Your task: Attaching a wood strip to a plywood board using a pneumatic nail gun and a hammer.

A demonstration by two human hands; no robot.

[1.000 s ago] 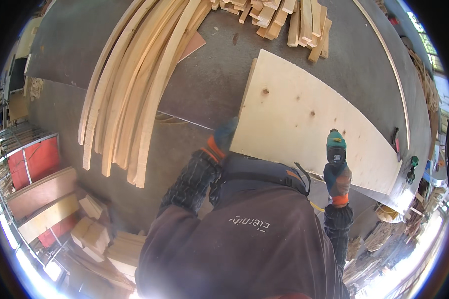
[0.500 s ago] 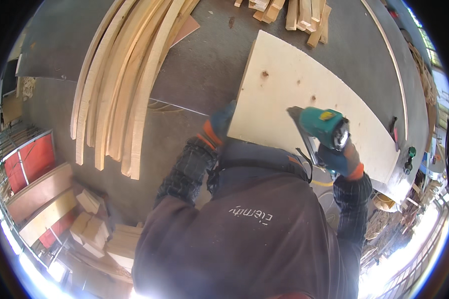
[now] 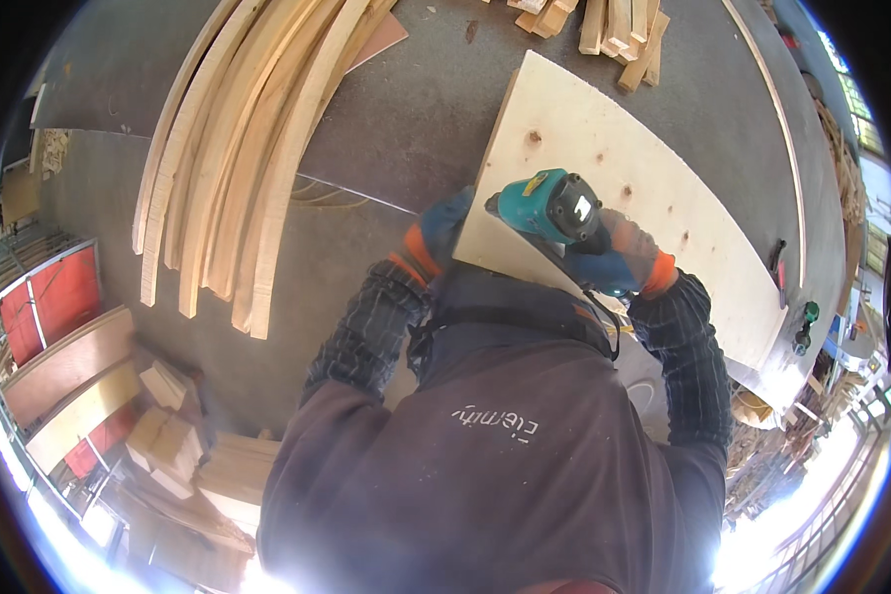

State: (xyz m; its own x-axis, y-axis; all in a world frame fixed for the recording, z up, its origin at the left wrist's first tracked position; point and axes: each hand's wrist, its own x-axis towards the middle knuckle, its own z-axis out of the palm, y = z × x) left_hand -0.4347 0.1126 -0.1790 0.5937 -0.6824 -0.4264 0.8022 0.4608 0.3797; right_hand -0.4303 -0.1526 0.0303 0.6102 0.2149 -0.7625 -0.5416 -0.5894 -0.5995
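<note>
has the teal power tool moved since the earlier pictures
Yes, the teal tool has moved left across the pale panel, toward its left edge.

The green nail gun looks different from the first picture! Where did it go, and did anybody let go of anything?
The green nail gun swung left across the plywood board, and its nose now points left, toward the left hand. The right hand moved with it and did not visibly let go. The left hand stayed by the board's left edge; the curved wooden strips stayed on the left.
</note>
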